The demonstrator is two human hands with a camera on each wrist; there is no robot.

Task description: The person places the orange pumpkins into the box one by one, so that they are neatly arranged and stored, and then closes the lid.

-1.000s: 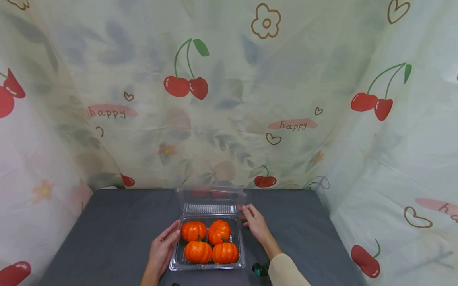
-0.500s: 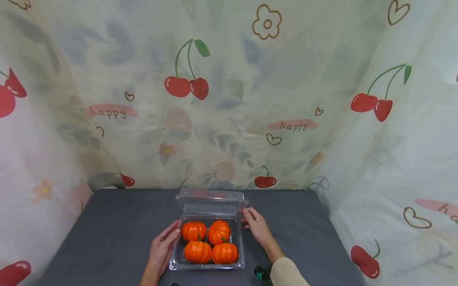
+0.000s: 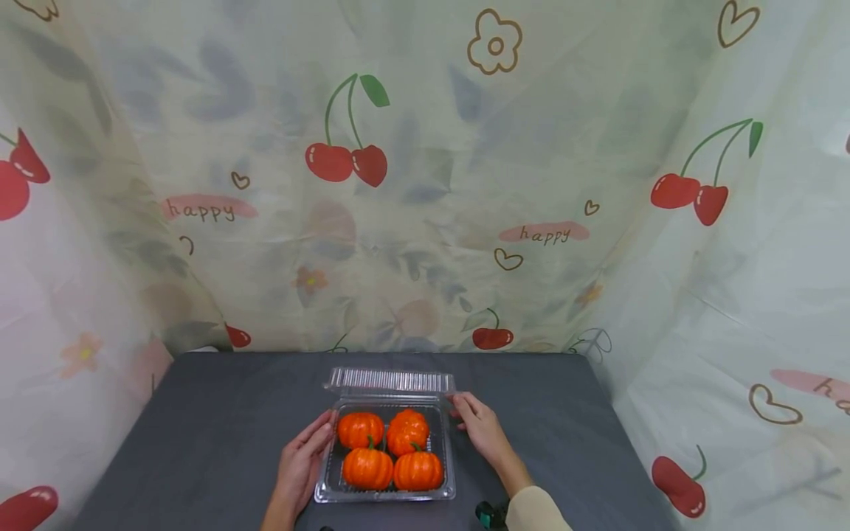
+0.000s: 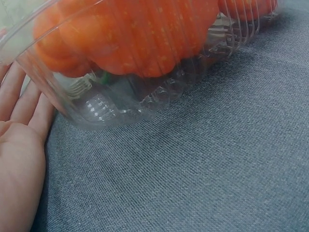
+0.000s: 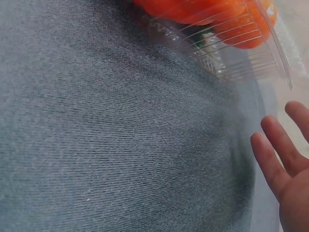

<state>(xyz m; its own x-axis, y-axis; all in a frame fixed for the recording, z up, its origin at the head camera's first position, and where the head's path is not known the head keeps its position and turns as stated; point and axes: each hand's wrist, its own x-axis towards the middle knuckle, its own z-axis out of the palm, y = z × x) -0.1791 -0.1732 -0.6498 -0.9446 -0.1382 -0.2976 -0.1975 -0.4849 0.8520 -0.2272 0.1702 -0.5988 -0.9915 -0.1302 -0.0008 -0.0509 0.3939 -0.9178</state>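
A clear plastic clamshell container (image 3: 385, 495) sits on the table with its lid (image 3: 392, 380) tipped back behind it. Several small orange pumpkins (image 3: 368, 468) with green stems lie inside. My left hand (image 3: 302, 461) rests along the container's left side, its fingers straight against the wall; the left wrist view shows that wall (image 4: 116, 116) close up. At the back right corner, by the lid's hinge, are the fingertips of my right hand (image 3: 481, 428). Its outer fingers (image 5: 270, 162) stretch out apart from the plastic; thumb and forefinger are hidden in the right wrist view, so I cannot tell whether they pinch the lid.
A dark grey cloth covers the table (image 3: 219, 435). Beside my right sleeve lies a small black and green object (image 3: 488, 514). Pale curtains (image 3: 425, 221) printed with cherries and hearts hang at the back and both sides.
The lid has swung down and back from nearly upright. My right hand has come slightly down and toward me at the lid's corner. The left hand and the pumpkins keep their places.
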